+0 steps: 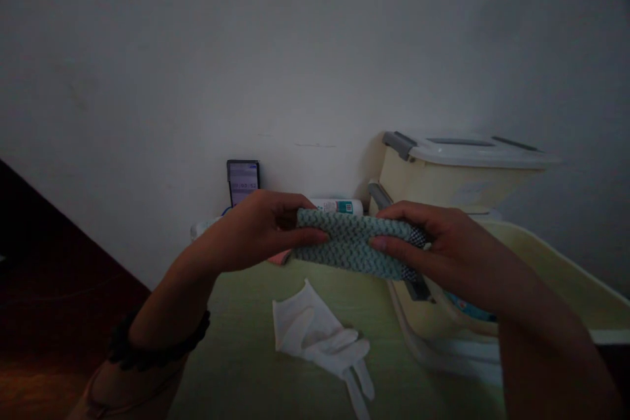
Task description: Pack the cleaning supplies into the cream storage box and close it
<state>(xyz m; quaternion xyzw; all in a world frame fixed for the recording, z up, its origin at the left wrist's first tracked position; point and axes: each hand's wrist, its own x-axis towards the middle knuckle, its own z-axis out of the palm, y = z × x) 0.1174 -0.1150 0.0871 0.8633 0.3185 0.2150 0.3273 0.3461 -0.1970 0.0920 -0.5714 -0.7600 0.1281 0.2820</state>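
Held up between both hands is a pale green textured cloth (352,246), folded into a long strip, with a dark checked part at its right end. My left hand (263,230) pinches its left end, thumb in front and fingers behind. Closer to the other end, my right hand (433,236) grips it the same way, its thumb on the front face. Below the cloth, a white glove (319,341) lies flat on the green tabletop (246,341), its fingers pointing toward the lower right.
A phone (243,180) with a lit screen leans against the wall. Behind the cloth lies a white tube or bottle (344,206). At the right stand a lidded cream storage box (443,177) and an open cream bin (566,269). A pinkish item (279,258) shows below my left hand.
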